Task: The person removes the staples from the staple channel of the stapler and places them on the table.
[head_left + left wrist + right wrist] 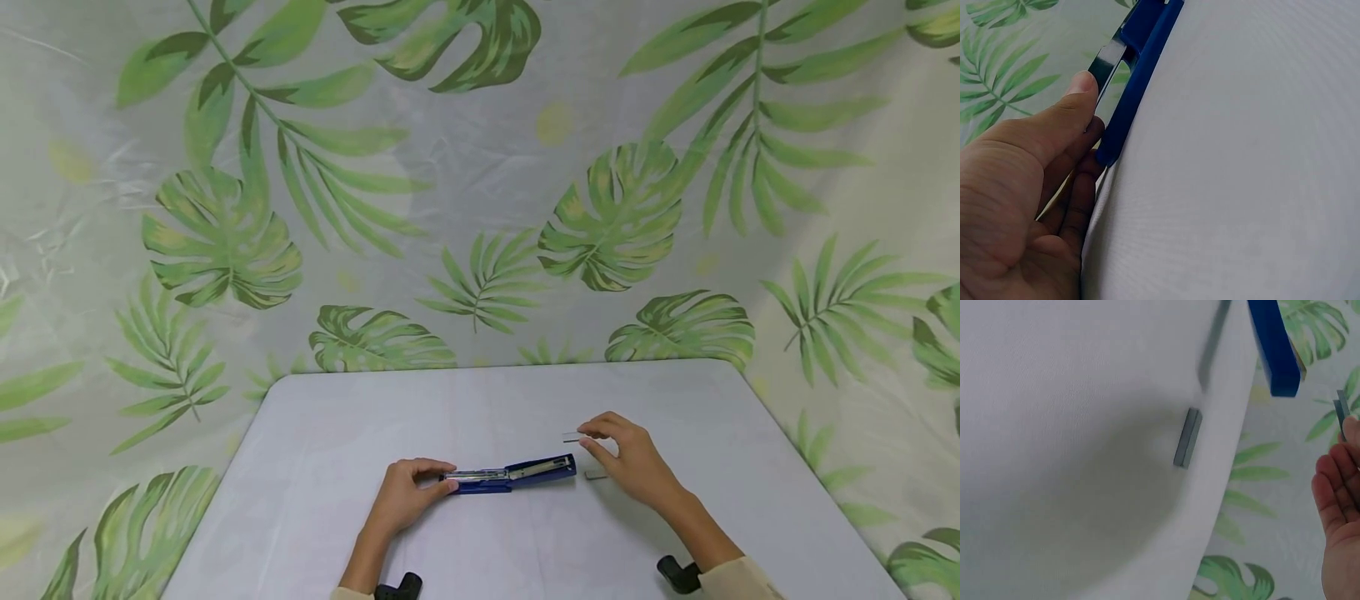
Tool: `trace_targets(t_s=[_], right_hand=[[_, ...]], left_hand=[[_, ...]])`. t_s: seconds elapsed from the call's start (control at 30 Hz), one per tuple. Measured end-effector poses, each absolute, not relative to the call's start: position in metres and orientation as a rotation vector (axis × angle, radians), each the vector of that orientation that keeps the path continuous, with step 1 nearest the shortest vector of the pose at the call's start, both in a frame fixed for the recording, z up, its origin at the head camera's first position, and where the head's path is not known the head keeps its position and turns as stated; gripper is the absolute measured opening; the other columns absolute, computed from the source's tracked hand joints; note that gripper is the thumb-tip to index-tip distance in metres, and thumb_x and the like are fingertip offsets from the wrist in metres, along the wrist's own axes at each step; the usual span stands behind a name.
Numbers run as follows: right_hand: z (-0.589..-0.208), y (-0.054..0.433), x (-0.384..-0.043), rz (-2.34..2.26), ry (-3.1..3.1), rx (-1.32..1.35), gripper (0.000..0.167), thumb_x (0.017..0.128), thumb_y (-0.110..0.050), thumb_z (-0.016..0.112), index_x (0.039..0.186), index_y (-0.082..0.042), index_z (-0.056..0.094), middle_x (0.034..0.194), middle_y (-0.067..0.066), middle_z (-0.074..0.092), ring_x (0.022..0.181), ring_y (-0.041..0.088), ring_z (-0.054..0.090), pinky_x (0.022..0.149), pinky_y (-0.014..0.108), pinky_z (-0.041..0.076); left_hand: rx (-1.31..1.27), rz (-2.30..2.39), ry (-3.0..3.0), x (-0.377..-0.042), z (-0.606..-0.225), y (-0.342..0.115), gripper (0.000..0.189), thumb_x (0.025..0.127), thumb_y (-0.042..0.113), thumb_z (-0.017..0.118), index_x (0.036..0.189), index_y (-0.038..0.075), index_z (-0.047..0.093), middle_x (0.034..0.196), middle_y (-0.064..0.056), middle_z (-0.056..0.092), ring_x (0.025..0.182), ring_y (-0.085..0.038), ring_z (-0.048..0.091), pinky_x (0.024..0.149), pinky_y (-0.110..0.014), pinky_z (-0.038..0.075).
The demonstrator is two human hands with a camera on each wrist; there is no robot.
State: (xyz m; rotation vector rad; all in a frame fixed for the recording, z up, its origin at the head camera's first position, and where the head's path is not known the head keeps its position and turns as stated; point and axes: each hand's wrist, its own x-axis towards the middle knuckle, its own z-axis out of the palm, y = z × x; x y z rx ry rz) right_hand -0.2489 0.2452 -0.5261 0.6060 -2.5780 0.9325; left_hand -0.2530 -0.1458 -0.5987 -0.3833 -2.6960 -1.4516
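Observation:
A blue stapler [480, 487] lies opened out flat on the white table, its top arm folded over to the right and its metal staple channel showing. My left hand [408, 493] grips the stapler's left end between thumb and fingers; the left wrist view shows the thumb [1082, 84] along the metal channel. Held between thumb and fingertips of my right hand [633, 458] is a strip of staples [572, 437], raised above the table past the stapler's right end. In the right wrist view that strip [1341, 412] sticks out beyond the fingertips.
A second strip of staples [596, 474] lies on the table [315, 433] below my right hand, just right of the stapler. A leaf-patterned cloth [480, 208] hangs behind the table's far edge. Each wrist wears a black device.

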Motion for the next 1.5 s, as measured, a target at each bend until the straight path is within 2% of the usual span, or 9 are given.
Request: trace_targets(t_s=[0.3,0.7,0.93,1.27,1.5], right_hand=[[-0.524,0.268,-0.246,0.850,-2.551,0.574,0.016,0.095,-0.017,0.076,0.111,-0.016,0.076,0.108,-0.010,0.071,0.097,0.010,0.068,0.082,0.037,0.060],[-0.526,0.299,-0.242,0.753,-2.544,0.538,0.017,0.093,-0.014,0.078,0.109,-0.019,0.077,0.106,-0.010,0.071,0.094,0.008,0.066,0.080,0.033,0.059],[-0.538,0.315,-0.241,0.772,-2.539,0.522,0.017,0.090,-0.011,0.079,0.107,-0.013,0.078,0.103,-0.008,0.072,0.092,0.008,0.066,0.076,0.039,0.059],[-0.555,0.327,-0.238,0.878,-2.569,0.516,0.016,0.092,-0.013,0.078,0.108,-0.014,0.078,0.102,-0.007,0.074,0.089,0.001,0.066,0.073,0.038,0.058],[-0.564,0.332,-0.236,0.971,-2.669,0.450,0.017,0.095,-0.021,0.075,0.111,-0.016,0.079,0.106,-0.009,0.076,0.093,-0.001,0.065,0.077,0.035,0.058]], left_hand=[[-0.378,-1.461,-2.694,-0.254,-0.599,-0.145,0.022,0.081,0.042,0.087,0.101,0.035,0.082,0.103,0.016,0.078,0.107,-0.010,0.072,0.098,-0.034,0.054],[-0.384,-1.466,-2.682,-0.253,-0.600,-0.145,0.021,0.081,0.044,0.087,0.100,0.037,0.081,0.102,0.018,0.078,0.106,-0.008,0.071,0.097,-0.032,0.055],[-0.374,-1.456,-2.698,-0.252,-0.599,-0.145,0.020,0.082,0.044,0.086,0.100,0.039,0.080,0.103,0.017,0.078,0.107,-0.010,0.072,0.097,-0.033,0.054],[-0.365,-1.465,-2.694,-0.252,-0.595,-0.145,0.020,0.082,0.041,0.087,0.101,0.035,0.081,0.103,0.016,0.078,0.108,-0.013,0.072,0.098,-0.036,0.055],[-0.367,-1.459,-2.709,-0.251,-0.596,-0.144,0.020,0.083,0.043,0.086,0.101,0.036,0.081,0.104,0.016,0.078,0.110,-0.014,0.072,0.099,-0.037,0.054]])
